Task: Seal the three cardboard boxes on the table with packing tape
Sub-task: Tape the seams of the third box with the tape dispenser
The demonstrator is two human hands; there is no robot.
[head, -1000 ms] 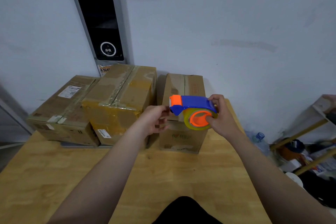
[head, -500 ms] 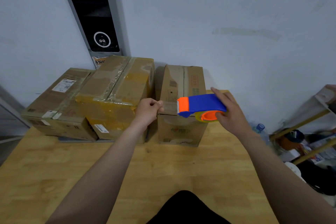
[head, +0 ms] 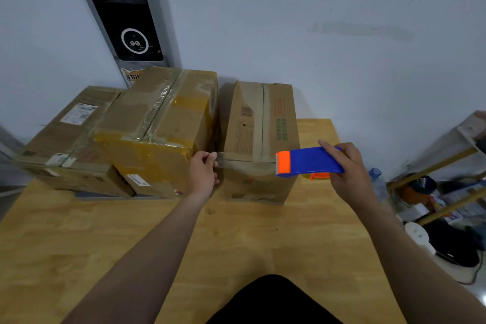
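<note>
**Three boxes wait as one strip of tape is drawn taut**

Your left hand (head: 202, 173) pinches the free end of a clear strip of packing tape (head: 244, 163) between thumb and fingertips, just off the near left corner of the tall brown cardboard box (head: 259, 123). Your right hand (head: 347, 168) is curled round the blue plastic tape dispenser with the orange nose (head: 307, 160), held at that box's near right corner. The strip runs straight between your two sets of fingers, along the near top edge; whether it already touches the cardboard cannot be told.

Just left of your left fingers stands the large yellowish cardboard box (head: 160, 118), and beyond it the flat brown cardboard box with white labels (head: 65, 134). All three sit at the far side of the pale wooden table (head: 236, 239).

The step in hand looks like laying a strip on the right-hand box, so the job seems to be early. Next, you would likely lower the strip onto the cardboard, press the pinched end down, and keep tension so the tape does not fold on itself before you tear it at the dispenser's nose.
</note>
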